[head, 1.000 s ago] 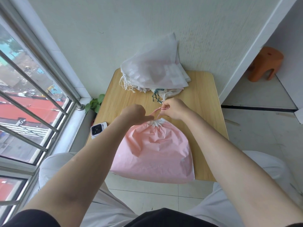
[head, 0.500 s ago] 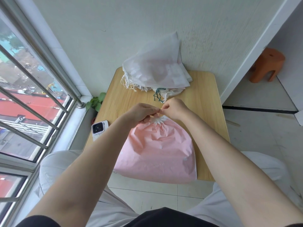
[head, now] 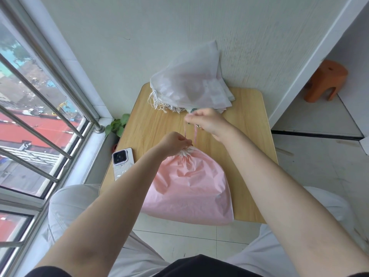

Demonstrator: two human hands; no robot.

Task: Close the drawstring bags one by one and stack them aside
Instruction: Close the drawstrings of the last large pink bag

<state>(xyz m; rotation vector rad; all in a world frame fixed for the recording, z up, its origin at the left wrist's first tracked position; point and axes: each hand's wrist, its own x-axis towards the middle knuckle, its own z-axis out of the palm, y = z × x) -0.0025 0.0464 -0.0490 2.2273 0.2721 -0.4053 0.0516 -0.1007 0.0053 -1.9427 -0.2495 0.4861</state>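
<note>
A pink drawstring bag (head: 191, 184) lies on the small wooden table (head: 247, 124), its bottom hanging over the near edge. Its mouth (head: 186, 151) is bunched tight. My left hand (head: 173, 142) pinches the gathered neck. My right hand (head: 207, 120) is raised farther back and grips the pink drawstring (head: 195, 134), which runs taut from the neck up to my fingers. A pile of white translucent drawstring bags (head: 189, 86) leans against the wall at the table's far side, with loose white cords at its left edge.
A phone (head: 121, 162) lies on the table's left edge. A small green plant (head: 117, 125) sits below the table's left corner by the barred window (head: 40, 116). An orange stool (head: 325, 80) stands on the floor at the far right. My knees flank the table.
My right hand has moved away from the bag's neck toward the far side, drawing the pink string out. My left hand stayed at the gathered mouth, which is now cinched tighter.
</note>
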